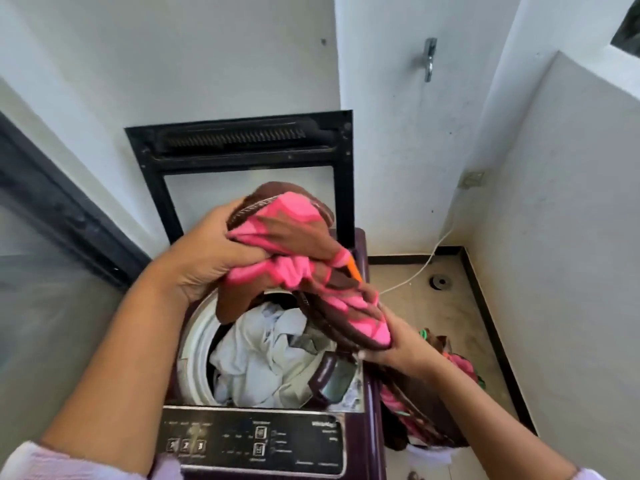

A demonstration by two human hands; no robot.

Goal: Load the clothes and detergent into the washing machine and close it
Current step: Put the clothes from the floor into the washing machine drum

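Note:
A top-loading washing machine (pixel 277 441) stands below me with its black-framed lid (pixel 239 150) raised against the wall. Pale grey-white clothes (pixel 263 355) lie in its drum. Above the drum I hold a long pink and brown patterned cloth (pixel 287 251). My left hand (pixel 207 258) grips the bunched upper part. My right hand (pixel 394 348) grips the lower part at the machine's right edge. The cloth's tail hangs down on the right toward a pile (pixel 433 403) on the floor. No detergent is in view.
More pink and brown clothes sit in a white container (pixel 429 459) on the floor to the right of the machine. A white cable (pixel 419 271) runs along the tiled floor beside a floor drain (pixel 439 282). A tap (pixel 429 58) sticks out of the wall. A dark-framed glass door (pixel 52 216) is at the left.

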